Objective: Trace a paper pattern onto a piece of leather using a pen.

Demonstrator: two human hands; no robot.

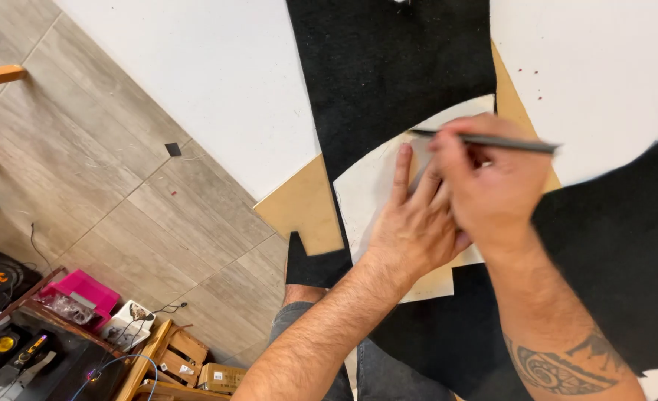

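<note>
Tracing the pale template point(377, 189) onto black fabric point(388, 67): in progress, frame centre.
Your left hand point(410, 223) lies flat, fingers spread, pinning the template; your right hand's point(492, 186) grip is closed around a grey pen point(492, 139) at its curved upper edge. No drawn line is discernible, so progress is unclear.

Left hand point(410, 215) flat on pale template point(370, 189) over black fabric point(388, 67); right hand point(488, 182) grips pen point(492, 140).

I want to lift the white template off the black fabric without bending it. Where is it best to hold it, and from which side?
Probably the lower left edge of the white template, from the near side. That edge lies bare and flat on the black fabric, while the left hand and the right hand with the pen cover its right part.
</note>
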